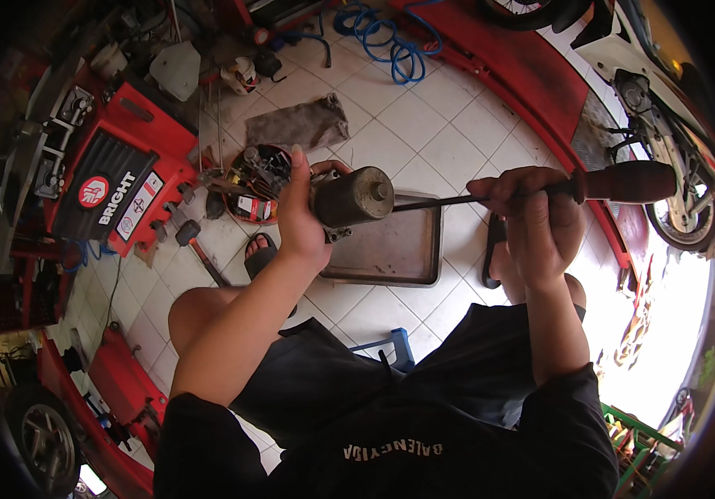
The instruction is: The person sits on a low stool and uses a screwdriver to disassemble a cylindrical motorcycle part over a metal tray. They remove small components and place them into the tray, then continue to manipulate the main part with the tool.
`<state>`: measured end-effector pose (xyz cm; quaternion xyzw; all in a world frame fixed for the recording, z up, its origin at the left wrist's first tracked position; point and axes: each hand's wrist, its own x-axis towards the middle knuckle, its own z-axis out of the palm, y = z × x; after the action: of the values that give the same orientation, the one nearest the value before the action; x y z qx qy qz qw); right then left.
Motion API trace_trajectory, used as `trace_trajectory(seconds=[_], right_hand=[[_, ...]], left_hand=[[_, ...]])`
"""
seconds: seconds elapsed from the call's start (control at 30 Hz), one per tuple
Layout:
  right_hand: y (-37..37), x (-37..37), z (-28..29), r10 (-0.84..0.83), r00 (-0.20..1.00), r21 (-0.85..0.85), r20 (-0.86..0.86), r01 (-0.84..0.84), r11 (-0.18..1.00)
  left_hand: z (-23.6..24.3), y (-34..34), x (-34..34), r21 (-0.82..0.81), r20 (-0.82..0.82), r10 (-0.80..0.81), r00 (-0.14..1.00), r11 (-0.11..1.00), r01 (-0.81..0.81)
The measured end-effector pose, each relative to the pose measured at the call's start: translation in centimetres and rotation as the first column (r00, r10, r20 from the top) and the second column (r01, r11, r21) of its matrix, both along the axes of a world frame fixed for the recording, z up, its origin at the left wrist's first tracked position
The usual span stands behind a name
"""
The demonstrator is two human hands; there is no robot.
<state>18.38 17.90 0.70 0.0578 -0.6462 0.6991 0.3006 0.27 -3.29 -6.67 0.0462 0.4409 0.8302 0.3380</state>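
My left hand point(300, 212) is wrapped round a dark metal cylinder, a small motor point(352, 198) with a round boss on its end, holding it up over a shallow metal tray point(386, 254). In my right hand point(539, 214) is a long screwdriver point(623, 182); its thick brown handle points right and the fingers close on the shaft side of it. The thin shaft runs left towards the motor's lower right edge. Whether the tip touches the motor I cannot tell. My left fingertips are partly hidden behind the motor.
On the tiled floor, a round container point(249, 208) of tools stands left of the tray, near a mallet point(189, 237). A grey cloth point(299, 123) and a coiled blue hose point(386, 41) lie farther off. A red machine point(116, 166) stands left; a motorcycle point(657, 116) is at right.
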Motion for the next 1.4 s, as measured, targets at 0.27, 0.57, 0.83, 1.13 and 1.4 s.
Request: trace_trajectory(seconds=[0.27,0.57,0.83,1.13,1.4], right_hand=[[-2.8,-0.3,-0.1,0.096,0.995,-0.045,-0.004,-0.096,0.994],[-2.6,-0.5,-0.1,0.067,0.997,-0.028,-0.038,-0.068,0.997],[-2.9,-0.8,-0.4,0.032,0.997,0.026,-0.069,-0.031,0.999],[-2.5,0.0,-0.8,-0.216,0.976,0.375,0.006,0.198,0.906],[-3.7,-0.9,1.7,-0.021,0.997,0.13,0.079,0.011,0.991]], left_hand=[[0.0,0.5,0.5,-0.047,-0.009,0.004,1.0,0.999,-0.004],[0.0,1.0,0.7,-0.036,0.02,-0.002,1.0,0.999,0.003],[-0.2,1.0,0.8,-0.034,0.036,0.012,0.999,0.999,-0.01],[-1.0,0.9,1.7,-0.09,-0.042,-0.013,0.999,0.996,0.01],[0.1,1.6,2.2,-0.099,0.073,0.014,0.997,0.995,-0.007]])
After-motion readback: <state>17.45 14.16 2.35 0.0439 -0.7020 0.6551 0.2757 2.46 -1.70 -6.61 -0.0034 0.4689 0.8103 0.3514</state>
